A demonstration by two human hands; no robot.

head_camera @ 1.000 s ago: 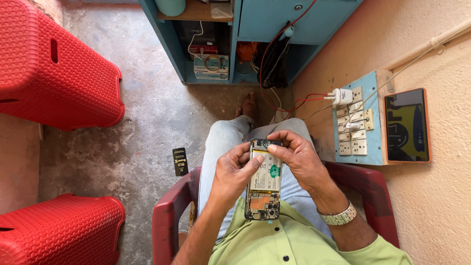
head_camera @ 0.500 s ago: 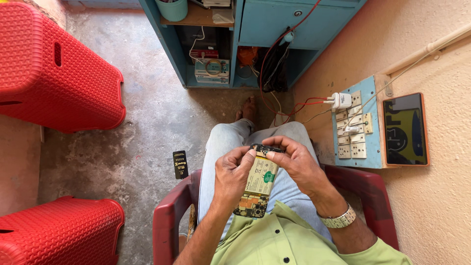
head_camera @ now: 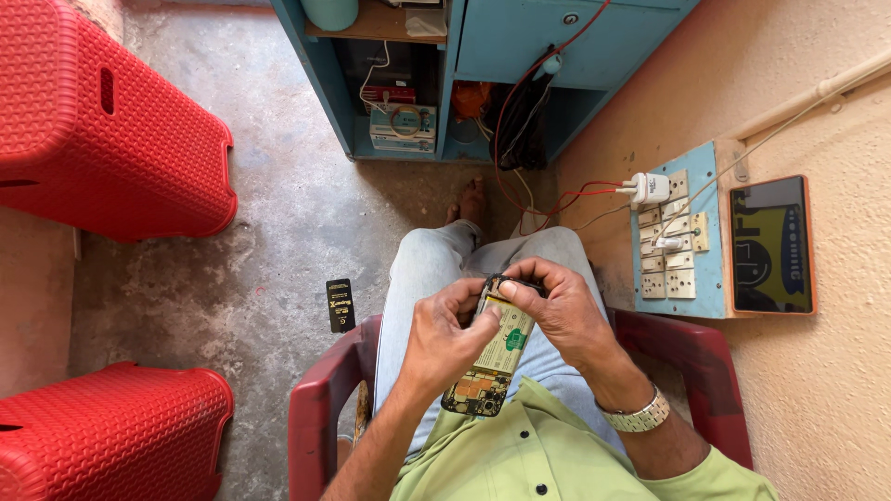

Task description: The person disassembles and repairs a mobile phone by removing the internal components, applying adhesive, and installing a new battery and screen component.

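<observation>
An opened phone (head_camera: pixel 494 357) with its back cover off is lying tilted over the person's lap, above the seat of the dark red plastic chair (head_camera: pixel 320 422) — its pale yellowish battery with a green mark is showing in the middle, and a strip of circuit board is showing at the end nearest the chair's back. The left hand (head_camera: pixel 445 339) is curling its fingers around the phone's left edge, gripping it from the side, while the right hand (head_camera: pixel 557 311) is closing its fingertips on the phone's far top end, thumb and forefinger pinching there. A silver wristwatch (head_camera: pixel 639 416) is sitting on the right wrist, just over the chair's right arm. A small black rectangular piece (head_camera: pixel 340 304) is lying on the concrete floor to the left of the chair. Compared with a second ago, the phone is leaning further over to the left — the hands are keeping their hold at the same ends.
</observation>
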